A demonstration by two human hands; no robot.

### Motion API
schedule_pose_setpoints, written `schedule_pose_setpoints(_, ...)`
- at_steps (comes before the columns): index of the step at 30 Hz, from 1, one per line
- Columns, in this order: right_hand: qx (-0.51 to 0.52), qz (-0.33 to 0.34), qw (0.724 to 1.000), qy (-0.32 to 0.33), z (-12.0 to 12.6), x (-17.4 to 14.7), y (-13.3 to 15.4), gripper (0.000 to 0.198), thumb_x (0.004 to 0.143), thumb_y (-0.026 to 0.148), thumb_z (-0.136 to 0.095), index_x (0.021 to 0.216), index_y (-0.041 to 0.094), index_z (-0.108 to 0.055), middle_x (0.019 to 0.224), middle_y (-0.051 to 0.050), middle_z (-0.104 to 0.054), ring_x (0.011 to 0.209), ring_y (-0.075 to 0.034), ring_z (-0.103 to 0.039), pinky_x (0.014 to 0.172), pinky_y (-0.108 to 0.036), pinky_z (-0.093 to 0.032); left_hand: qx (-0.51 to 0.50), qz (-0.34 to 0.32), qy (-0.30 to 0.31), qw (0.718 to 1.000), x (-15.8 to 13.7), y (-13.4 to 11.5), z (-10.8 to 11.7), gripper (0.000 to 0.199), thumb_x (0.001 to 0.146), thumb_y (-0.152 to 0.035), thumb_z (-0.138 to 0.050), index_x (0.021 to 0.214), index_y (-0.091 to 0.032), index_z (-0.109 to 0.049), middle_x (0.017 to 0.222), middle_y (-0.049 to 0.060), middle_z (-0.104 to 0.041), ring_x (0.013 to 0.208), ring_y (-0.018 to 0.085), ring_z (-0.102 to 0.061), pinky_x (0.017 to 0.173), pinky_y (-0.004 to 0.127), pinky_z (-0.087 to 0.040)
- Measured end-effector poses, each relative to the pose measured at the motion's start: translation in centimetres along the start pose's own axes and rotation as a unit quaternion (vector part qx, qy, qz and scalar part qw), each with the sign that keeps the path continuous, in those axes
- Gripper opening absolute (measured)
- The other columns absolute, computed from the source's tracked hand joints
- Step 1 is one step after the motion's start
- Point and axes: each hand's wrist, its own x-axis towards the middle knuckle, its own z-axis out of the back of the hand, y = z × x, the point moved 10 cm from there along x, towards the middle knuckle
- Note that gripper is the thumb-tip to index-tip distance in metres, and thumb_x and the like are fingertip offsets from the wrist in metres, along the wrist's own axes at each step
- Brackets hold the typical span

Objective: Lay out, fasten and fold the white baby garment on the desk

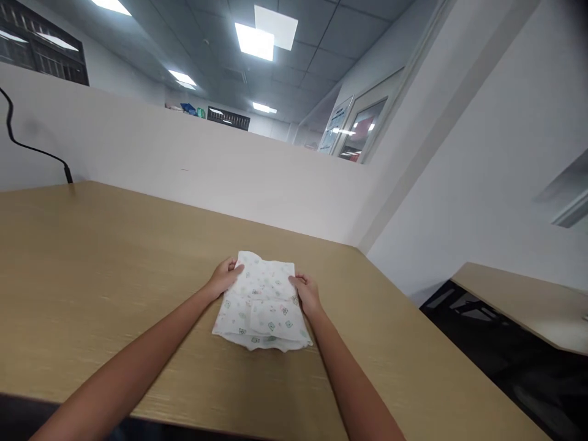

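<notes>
A white piece of soft cloth (271, 306) with small green, grey and pinkish prints lies in front of me. It looks like a small folded garment, though its exact kind cannot be made out. Its lower edge flares wider than the top, and a folded layer shows on its front. My left hand (225, 277) pinches the upper left edge, thumb on top and fingers partly hidden behind. On the opposite side, my right hand (307, 291) grips the upper right edge in the same way.
The cloth is over a wooden table (138, 263) backed by a low white partition (229, 177). A black cable (37, 149) hangs down at the left. Past the table's right edge stand a white wall (482, 153) and another wooden tabletop (519, 300).
</notes>
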Motion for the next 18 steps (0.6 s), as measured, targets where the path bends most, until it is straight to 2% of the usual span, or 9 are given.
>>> schedule_pose_setpoints(3,0.144,-0.035,0.989,0.03,0.1,-1.2,-0.2,0.034,0.062,0.038,-0.078,0.087,0.02,-0.062,0.079,-0.001,-0.071,0.073,-0.019,-0.066,0.066,-0.029,-0.055,-0.16,0.046,0.043,0.985,-1.6,-0.7,0.1,0.055,0.07,-0.053,-0.081,0.106,-0.017,-0.061,0.096,0.009,-0.074,0.083,0.022,-0.069,0.072,0.031,-0.051)
schedule_pose_setpoints(6,0.274,-0.075,0.956,0.076,-0.2,-2.5,0.0,0.042,0.059,0.026,-0.085,0.096,0.022,-0.067,0.093,-0.002,-0.074,0.082,-0.018,-0.068,0.072,-0.025,-0.057,-0.188,0.073,0.083,0.976,-2.9,-1.6,0.3,0.057,0.071,-0.044,-0.084,0.118,-0.016,-0.066,0.112,0.013,-0.075,0.097,0.025,-0.07,0.083,0.033,-0.052)
schedule_pose_setpoints(10,0.3,-0.061,0.944,0.122,0.0,-3.1,1.8,0.037,0.062,0.019,-0.083,0.096,0.023,-0.07,0.104,-0.003,-0.074,0.095,-0.019,-0.068,0.084,-0.027,-0.056,-0.17,0.08,0.128,0.974,-3.9,-2.9,0.2,0.045,0.073,-0.038,-0.082,0.11,-0.015,-0.073,0.111,0.012,-0.076,0.097,0.025,-0.07,0.088,0.034,-0.049)
schedule_pose_setpoints(13,0.293,-0.032,0.946,0.134,1.0,-3.1,3.3,0.03,0.061,0.015,-0.078,0.088,0.023,-0.07,0.092,-0.001,-0.072,0.088,-0.016,-0.065,0.081,-0.027,-0.054,-0.167,0.048,0.135,0.976,-4.0,-4.9,1.0,0.029,0.072,-0.033,-0.083,0.094,-0.017,-0.074,0.104,0.009,-0.077,0.096,0.022,-0.069,0.089,0.033,-0.047)
schedule_pose_setpoints(15,0.288,-0.016,0.944,0.159,1.5,-3.4,4.4,0.028,0.06,0.016,-0.073,0.086,0.024,-0.068,0.079,0.001,-0.067,0.078,-0.016,-0.062,0.075,-0.028,-0.053,-0.167,0.027,0.204,0.964,-4.8,-6.6,0.7,0.026,0.073,-0.037,-0.082,0.086,-0.017,-0.072,0.105,0.01,-0.076,0.099,0.024,-0.068,0.09,0.034,-0.047)
schedule_pose_setpoints(18,0.259,-0.006,0.94,0.222,1.9,-4.1,5.6,0.02,0.067,0.028,-0.065,0.087,0.024,-0.067,0.064,0.0,-0.059,0.066,-0.019,-0.058,0.069,-0.035,-0.051,-0.147,0.026,0.382,0.912,-7.5,-8.5,-1.2,0.041,0.08,-0.055,-0.071,0.084,-0.015,-0.072,0.1,0.016,-0.076,0.098,0.031,-0.069,0.09,0.041,-0.048)
